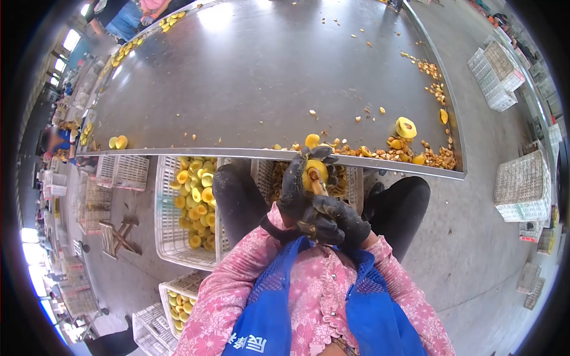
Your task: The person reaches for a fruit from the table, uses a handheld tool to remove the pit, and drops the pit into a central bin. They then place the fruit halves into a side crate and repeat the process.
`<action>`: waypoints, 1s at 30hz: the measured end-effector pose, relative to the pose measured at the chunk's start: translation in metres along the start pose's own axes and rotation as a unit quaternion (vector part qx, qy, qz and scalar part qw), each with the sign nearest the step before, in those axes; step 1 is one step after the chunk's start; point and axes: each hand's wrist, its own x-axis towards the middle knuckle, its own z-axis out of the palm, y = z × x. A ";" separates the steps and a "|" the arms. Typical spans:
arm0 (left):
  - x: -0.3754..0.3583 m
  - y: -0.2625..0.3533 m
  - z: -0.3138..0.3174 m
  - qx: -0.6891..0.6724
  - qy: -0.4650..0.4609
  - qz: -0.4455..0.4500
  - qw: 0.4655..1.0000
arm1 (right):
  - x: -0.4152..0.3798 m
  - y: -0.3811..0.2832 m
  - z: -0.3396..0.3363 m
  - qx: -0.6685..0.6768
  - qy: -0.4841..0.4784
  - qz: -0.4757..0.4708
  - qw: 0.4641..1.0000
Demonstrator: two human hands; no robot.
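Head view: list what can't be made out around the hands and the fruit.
- Tool in the right hand: the glove hides all but its tip at the yellow fruit half.
- Left hand: covers the fruit's back.
- Crate under the hands: contents mostly hidden by hands and knees.
- People at the table's far side: cut off by the top edge.

white printed characters on our blue apron (pixel 267 308) near its lower left edge, too small and cut off, we can't read them, no other text legible
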 end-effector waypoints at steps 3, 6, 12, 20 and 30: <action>0.001 -0.002 0.016 -0.115 0.050 0.047 0.991 | 0.004 0.004 -0.007 0.007 -0.010 0.005 1.000; 0.004 -0.018 0.012 0.041 0.054 0.163 0.984 | 0.010 0.007 -0.006 0.070 0.054 0.003 0.996; -0.002 -0.008 -0.019 -0.199 0.198 0.038 0.959 | -0.001 0.001 -0.001 -0.002 0.040 -0.053 0.998; -0.061 0.109 -0.188 0.337 0.409 0.124 0.839 | 0.014 0.005 -0.027 -0.191 0.214 0.097 0.953; 0.119 0.071 -0.018 0.484 0.069 -0.050 0.871 | -0.016 -0.005 -0.045 -0.303 0.182 -0.026 0.935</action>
